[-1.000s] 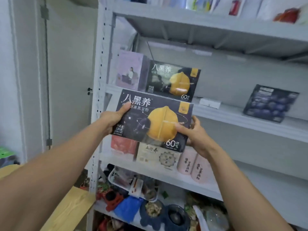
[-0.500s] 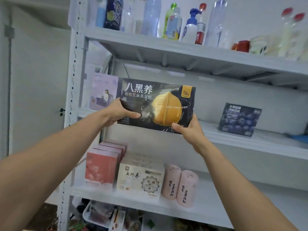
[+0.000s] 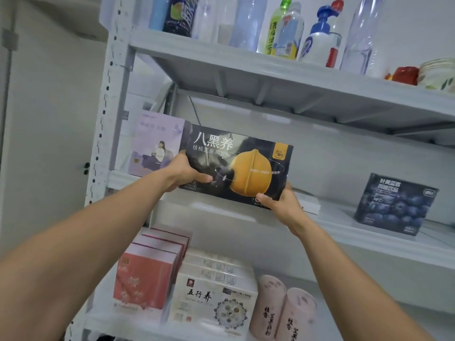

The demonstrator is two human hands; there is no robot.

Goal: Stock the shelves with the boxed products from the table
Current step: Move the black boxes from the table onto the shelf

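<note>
I hold a wide black box (image 3: 236,166) with white Chinese lettering and a yellow walnut-shaped picture at the middle shelf (image 3: 344,230) of a white metal rack. My left hand (image 3: 183,172) grips its lower left edge. My right hand (image 3: 280,203) grips its lower right corner from below. The box stands upright just right of a pale purple box (image 3: 157,146) on that shelf. An identical black box seen there earlier is hidden behind the one I hold.
A dark blueberry box (image 3: 394,204) stands at the right of the middle shelf, and a small white box (image 3: 309,204) lies behind my right hand. Bottles (image 3: 283,28) line the top shelf. Below stand red boxes (image 3: 145,276), a white box (image 3: 214,299) and pink rolls (image 3: 283,308).
Both hands have raised the black box from in front of the lower shelves up to the middle shelf, covering the identical box there. My view has tilted upward.
</note>
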